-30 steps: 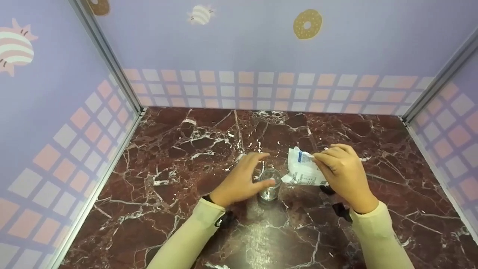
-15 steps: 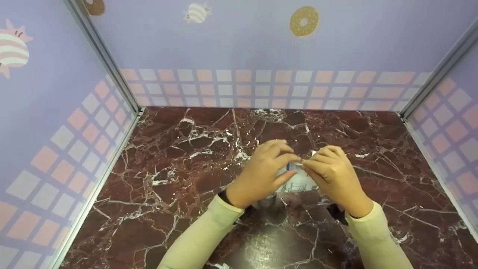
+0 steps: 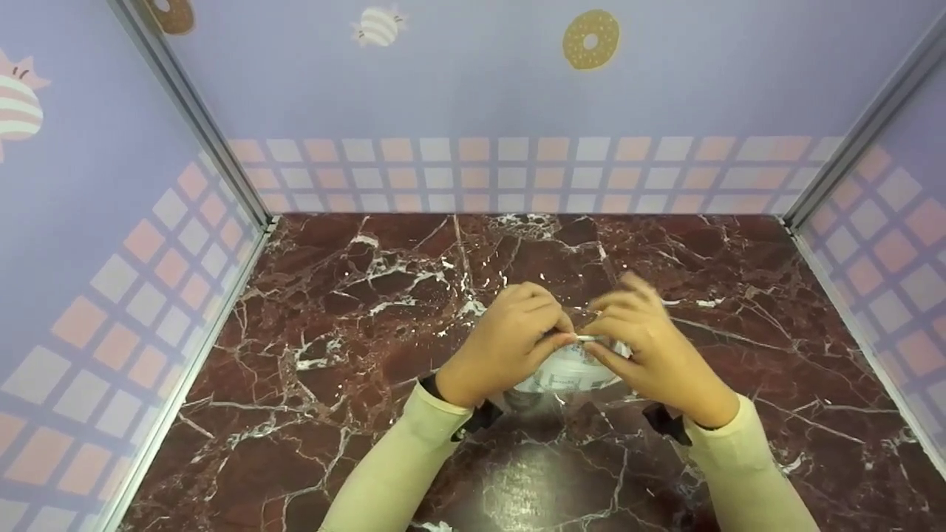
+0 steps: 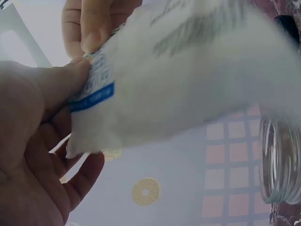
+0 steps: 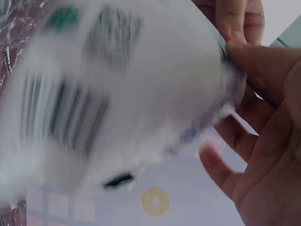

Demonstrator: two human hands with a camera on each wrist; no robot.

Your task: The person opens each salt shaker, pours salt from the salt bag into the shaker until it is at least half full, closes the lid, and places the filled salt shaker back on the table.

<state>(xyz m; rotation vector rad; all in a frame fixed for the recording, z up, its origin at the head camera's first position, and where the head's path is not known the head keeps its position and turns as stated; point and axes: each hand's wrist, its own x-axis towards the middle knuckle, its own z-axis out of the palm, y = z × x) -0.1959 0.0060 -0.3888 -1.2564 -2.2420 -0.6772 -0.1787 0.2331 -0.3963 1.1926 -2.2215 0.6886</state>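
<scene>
A white printed plastic packet [image 3: 573, 373] hangs between both hands above the table. My left hand [image 3: 502, 343] pinches one part of its top edge between thumb and fingers. Close beside it, my right hand [image 3: 650, 351] pinches the same edge, its other fingers spread. A blue stripe and grey print mark the packet in the left wrist view; a blurred barcode shows in the right wrist view. An uncovered glass jar [image 4: 280, 160] stands at the right of the left wrist view. From the head, the packet and left hand hide most of that jar.
The dark red marbled table [image 3: 355, 443] has white veins and small white flecks. Purple patterned panels [image 3: 473, 89] enclose its back and both sides, with grey metal strips [image 3: 199, 125] at the corners.
My left hand has moved right and up from beside the jar and taken hold of the packet's edge. My right hand has brought the packet slightly left, over the jar's side.
</scene>
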